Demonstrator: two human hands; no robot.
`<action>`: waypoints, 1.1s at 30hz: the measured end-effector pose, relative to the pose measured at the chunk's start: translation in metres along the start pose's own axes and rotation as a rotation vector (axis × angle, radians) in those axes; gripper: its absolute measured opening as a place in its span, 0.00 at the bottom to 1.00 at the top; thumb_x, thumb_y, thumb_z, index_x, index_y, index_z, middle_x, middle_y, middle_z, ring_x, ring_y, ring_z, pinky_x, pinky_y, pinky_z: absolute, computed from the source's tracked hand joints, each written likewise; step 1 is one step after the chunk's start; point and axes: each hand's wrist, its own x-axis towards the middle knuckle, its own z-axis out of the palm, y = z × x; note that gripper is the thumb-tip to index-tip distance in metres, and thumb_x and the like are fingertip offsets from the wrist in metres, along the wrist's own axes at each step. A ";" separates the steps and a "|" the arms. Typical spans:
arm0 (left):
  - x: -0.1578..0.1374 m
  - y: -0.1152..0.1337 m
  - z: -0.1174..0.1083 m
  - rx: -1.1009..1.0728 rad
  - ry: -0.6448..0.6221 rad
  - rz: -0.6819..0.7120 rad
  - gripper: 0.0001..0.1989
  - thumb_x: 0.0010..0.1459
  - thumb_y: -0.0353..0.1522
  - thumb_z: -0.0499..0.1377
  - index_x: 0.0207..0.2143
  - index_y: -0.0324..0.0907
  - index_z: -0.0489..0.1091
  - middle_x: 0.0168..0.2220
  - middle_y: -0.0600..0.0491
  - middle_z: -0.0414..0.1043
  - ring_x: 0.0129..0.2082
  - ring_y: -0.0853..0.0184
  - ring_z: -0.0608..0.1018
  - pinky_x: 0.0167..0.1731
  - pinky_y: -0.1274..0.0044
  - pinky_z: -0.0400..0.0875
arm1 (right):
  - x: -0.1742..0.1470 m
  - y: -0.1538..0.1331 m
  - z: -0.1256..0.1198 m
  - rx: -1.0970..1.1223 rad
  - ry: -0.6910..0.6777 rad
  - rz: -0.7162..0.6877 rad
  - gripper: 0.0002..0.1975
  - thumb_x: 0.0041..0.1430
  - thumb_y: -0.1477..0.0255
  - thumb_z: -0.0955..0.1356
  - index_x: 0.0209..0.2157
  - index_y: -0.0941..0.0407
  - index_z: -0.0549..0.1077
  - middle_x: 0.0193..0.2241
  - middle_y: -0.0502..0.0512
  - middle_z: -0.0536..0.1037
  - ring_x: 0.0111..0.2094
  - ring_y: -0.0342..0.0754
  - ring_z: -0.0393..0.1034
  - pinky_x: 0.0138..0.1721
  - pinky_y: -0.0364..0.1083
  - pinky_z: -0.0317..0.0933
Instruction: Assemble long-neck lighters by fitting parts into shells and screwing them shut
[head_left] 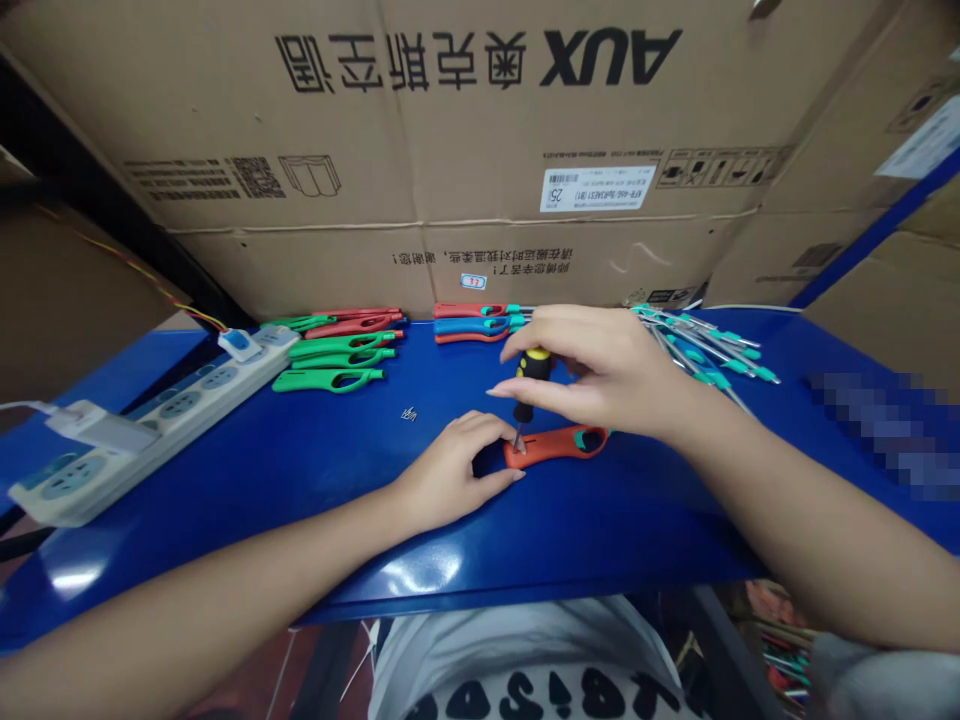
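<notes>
An orange utility lighter point(555, 448) with a teal trigger lies on the blue table in front of me. My left hand point(450, 470) has its thumb and a finger around the lighter's left end. In my right hand point(600, 365) is a short black and yellow screwdriver point(531, 385), gripped from above near its top. The screwdriver stands almost upright, its shaft reaching down to the lighter's left end beside my left fingertip. Whether the tip sits in a screw is too small to tell. A few small screws point(409, 413) lie on the table beyond my left hand.
Green lighter bodies point(330, 380) and red ones lie at the back left. Red and blue lighters point(469, 327) are stacked at the back middle, metal rods with teal parts point(709, 345) at the back right. A white power strip point(180, 405) runs along the left. Cardboard point(480, 130) walls the back.
</notes>
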 end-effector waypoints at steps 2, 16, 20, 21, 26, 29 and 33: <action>0.000 0.000 0.000 0.001 0.001 0.000 0.08 0.60 0.31 0.66 0.41 0.43 0.71 0.43 0.51 0.77 0.47 0.61 0.77 0.51 0.67 0.69 | -0.002 0.001 0.002 -0.144 0.008 -0.014 0.18 0.67 0.56 0.65 0.43 0.56 0.77 0.38 0.57 0.81 0.37 0.48 0.76 0.36 0.44 0.66; -0.001 -0.003 0.000 0.005 -0.005 0.005 0.08 0.60 0.31 0.66 0.42 0.44 0.72 0.43 0.52 0.78 0.47 0.61 0.77 0.51 0.68 0.69 | -0.021 0.014 0.014 -0.118 0.158 -0.050 0.19 0.66 0.57 0.67 0.48 0.56 0.76 0.38 0.57 0.82 0.37 0.49 0.77 0.38 0.46 0.70; 0.000 -0.001 0.000 -0.004 -0.004 0.008 0.08 0.60 0.31 0.66 0.41 0.43 0.72 0.42 0.51 0.77 0.46 0.61 0.76 0.51 0.68 0.69 | -0.017 0.006 0.012 0.148 0.071 0.013 0.20 0.73 0.70 0.56 0.60 0.56 0.68 0.52 0.60 0.77 0.50 0.48 0.74 0.47 0.47 0.70; 0.001 -0.001 0.000 -0.004 -0.005 0.007 0.08 0.59 0.30 0.66 0.41 0.43 0.72 0.42 0.51 0.77 0.46 0.61 0.76 0.51 0.68 0.69 | -0.016 0.004 0.012 0.207 0.059 0.034 0.20 0.73 0.71 0.55 0.60 0.56 0.68 0.51 0.59 0.78 0.48 0.47 0.75 0.47 0.47 0.70; 0.000 -0.002 0.000 -0.002 -0.003 0.005 0.09 0.60 0.30 0.66 0.42 0.43 0.72 0.43 0.52 0.77 0.47 0.62 0.76 0.51 0.68 0.68 | -0.021 0.004 0.014 -0.025 0.202 0.017 0.14 0.65 0.59 0.69 0.42 0.56 0.77 0.33 0.55 0.81 0.32 0.46 0.75 0.35 0.44 0.69; 0.000 -0.002 0.001 0.005 0.005 0.015 0.09 0.60 0.31 0.66 0.42 0.43 0.72 0.43 0.52 0.77 0.46 0.62 0.76 0.50 0.69 0.69 | -0.025 0.005 0.016 -0.066 0.196 -0.036 0.16 0.69 0.62 0.63 0.49 0.56 0.75 0.39 0.58 0.82 0.38 0.48 0.77 0.38 0.46 0.70; 0.001 -0.001 0.000 0.004 -0.005 0.011 0.09 0.60 0.31 0.66 0.42 0.42 0.71 0.43 0.52 0.77 0.46 0.62 0.76 0.50 0.70 0.69 | -0.023 0.001 0.021 0.252 0.075 0.062 0.23 0.73 0.71 0.54 0.66 0.56 0.59 0.52 0.60 0.77 0.44 0.47 0.76 0.44 0.47 0.71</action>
